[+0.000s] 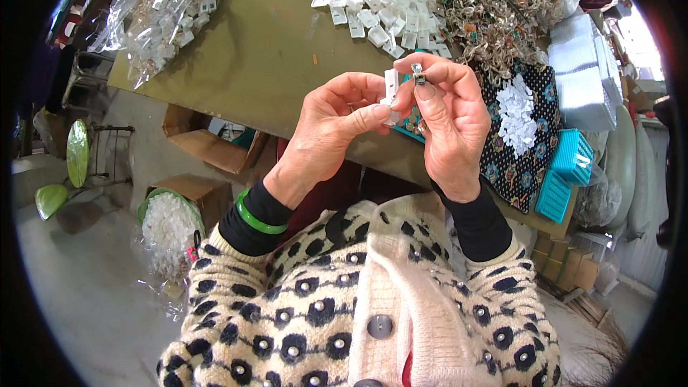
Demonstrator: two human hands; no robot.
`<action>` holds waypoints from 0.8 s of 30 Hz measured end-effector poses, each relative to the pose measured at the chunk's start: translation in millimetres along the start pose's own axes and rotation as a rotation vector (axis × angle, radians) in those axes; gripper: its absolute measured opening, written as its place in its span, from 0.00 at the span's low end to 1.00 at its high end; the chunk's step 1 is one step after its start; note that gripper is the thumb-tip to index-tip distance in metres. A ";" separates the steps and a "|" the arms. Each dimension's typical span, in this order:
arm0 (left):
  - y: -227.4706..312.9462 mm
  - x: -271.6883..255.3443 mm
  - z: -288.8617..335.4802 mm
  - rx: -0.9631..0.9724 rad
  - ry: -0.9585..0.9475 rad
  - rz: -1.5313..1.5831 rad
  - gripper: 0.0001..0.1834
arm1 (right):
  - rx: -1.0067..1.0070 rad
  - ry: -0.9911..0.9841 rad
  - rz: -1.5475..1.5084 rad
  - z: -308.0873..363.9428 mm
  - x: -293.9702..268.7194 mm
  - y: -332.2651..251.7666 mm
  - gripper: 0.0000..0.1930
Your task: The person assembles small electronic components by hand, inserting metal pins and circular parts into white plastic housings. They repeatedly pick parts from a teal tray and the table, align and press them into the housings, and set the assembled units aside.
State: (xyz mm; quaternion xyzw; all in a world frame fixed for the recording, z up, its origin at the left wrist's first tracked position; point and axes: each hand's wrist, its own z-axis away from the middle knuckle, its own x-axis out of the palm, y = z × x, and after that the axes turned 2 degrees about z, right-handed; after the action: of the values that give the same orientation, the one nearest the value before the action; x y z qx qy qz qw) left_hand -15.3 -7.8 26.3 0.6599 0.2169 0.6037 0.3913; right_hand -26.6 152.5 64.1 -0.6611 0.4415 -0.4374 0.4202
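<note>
My left hand (322,129) is raised over the front edge of the table, thumb and fingers pinching a small white plastic housing (391,84) that stands upright. Close beside it, my right hand (455,125) grips a tiny metal-and-plastic part (418,75) between thumb and forefinger. The right fingertips come very near the white housing; whether they touch it I cannot tell. Behind the right hand, a teal basket (411,134) with small pieces in it is mostly hidden.
Farther back on the olive table (251,50) lie a heap of white housings (380,0) and a tangled pile of small see-through and metal parts (494,14). White chips (516,115) sit on a patterned cloth (494,165). Teal baskets (572,158) stand right; a bag of parts (168,18) lies left.
</note>
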 end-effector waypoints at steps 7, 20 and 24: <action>-4.0 -3.1 4.4 -0.136 -0.012 0.422 0.15 | 0.065 0.064 0.147 13.5 -9.6 -5.8 0.04; -12.0 1.5 6.5 0.020 0.027 0.262 0.17 | 0.283 0.064 -0.023 16.1 -12.8 -16.1 0.03; -13.1 1.8 7.5 0.069 0.017 0.181 0.16 | 0.346 0.032 0.095 15.2 -9.1 -21.0 0.02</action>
State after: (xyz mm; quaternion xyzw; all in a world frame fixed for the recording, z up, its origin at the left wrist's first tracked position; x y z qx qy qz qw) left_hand -5.3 -0.4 17.5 0.6847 0.1805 0.6343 0.3101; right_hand -9.7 169.1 78.0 -0.5504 0.3972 -0.4968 0.5408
